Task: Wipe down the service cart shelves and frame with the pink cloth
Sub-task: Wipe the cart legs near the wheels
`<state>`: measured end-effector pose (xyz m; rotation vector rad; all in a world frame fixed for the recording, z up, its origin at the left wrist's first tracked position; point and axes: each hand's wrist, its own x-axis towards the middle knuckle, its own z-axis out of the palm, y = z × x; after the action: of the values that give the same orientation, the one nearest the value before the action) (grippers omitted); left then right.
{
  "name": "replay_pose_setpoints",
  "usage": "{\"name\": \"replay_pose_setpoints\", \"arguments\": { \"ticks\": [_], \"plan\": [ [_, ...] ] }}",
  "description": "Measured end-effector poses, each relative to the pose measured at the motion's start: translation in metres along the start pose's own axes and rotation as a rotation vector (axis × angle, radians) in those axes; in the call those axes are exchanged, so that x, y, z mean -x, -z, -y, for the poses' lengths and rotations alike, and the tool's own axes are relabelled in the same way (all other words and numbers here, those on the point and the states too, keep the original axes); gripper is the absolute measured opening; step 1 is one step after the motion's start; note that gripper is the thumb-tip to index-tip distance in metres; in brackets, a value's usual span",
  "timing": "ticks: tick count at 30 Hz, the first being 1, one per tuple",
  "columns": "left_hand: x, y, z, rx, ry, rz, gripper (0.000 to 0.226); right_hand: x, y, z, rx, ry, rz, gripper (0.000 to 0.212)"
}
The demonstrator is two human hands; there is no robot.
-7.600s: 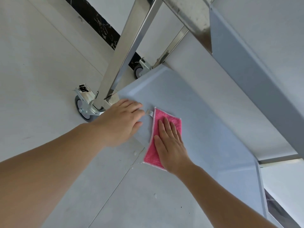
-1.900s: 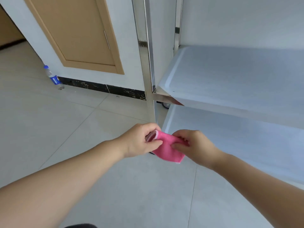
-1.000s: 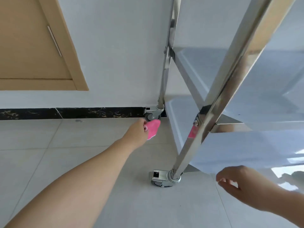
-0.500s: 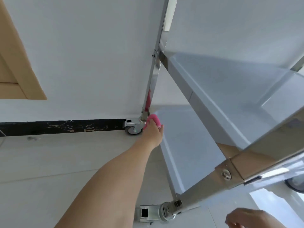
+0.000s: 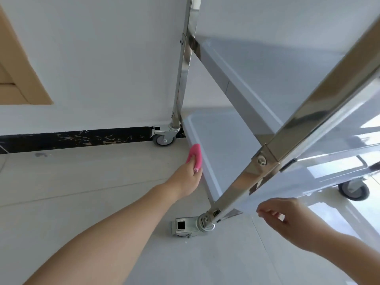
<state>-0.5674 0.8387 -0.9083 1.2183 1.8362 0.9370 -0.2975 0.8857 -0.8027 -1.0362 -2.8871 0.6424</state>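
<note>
The steel service cart fills the right half, with a bottom shelf [image 5: 222, 145], a middle shelf [image 5: 273, 79] and shiny square posts [image 5: 308, 120]. My left hand [image 5: 186, 179] grips the folded pink cloth [image 5: 195, 156] and presses it against the bottom shelf's left side rim, about midway between the rear and near posts. My right hand [image 5: 287, 221] hovers by the bottom shelf's near edge, just right of the near post, fingers loosely spread and holding nothing.
The cart stands against a white wall with a black marble baseboard [image 5: 78, 138]. Casters sit at the rear corner [image 5: 164, 136], the near corner [image 5: 191, 225] and the right [image 5: 353, 190]. A tan door frame [image 5: 22, 79] is at the left. Pale floor tiles lie below.
My left hand slid the pink cloth from the rear post's base toward me along the bottom shelf's side rim. My right hand rose further into view near the shelf's front edge.
</note>
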Motion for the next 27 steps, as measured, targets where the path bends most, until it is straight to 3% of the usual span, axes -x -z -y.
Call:
{"name": "replay_pose_setpoints", "arguments": {
  "ticks": [6, 11, 16, 22, 27],
  "plan": [
    [0.053, -0.003, -0.012, 0.088, -0.013, 0.14, 0.023, 0.008, -0.008, -0.001, -0.018, 0.054, 0.037, 0.013],
    [0.083, 0.008, -0.025, 0.285, -0.039, 0.127, 0.035, 0.019, -0.007, 0.003, -0.024, 0.065, 0.008, 0.011],
    [0.115, 0.004, -0.047, 0.556, -0.071, -0.013, 0.035, 0.035, -0.004, 0.004, -0.071, 0.079, -0.001, 0.011],
    [0.154, -0.029, -0.1, 0.47, -0.321, -0.101, 0.051, 0.041, 0.0, 0.003, -0.072, 0.178, 0.001, 0.009],
    [0.155, -0.026, -0.144, 0.369, -0.501, -0.331, 0.051, 0.062, 0.001, -0.008, -0.088, 0.223, 0.016, 0.012]
  ]
}}
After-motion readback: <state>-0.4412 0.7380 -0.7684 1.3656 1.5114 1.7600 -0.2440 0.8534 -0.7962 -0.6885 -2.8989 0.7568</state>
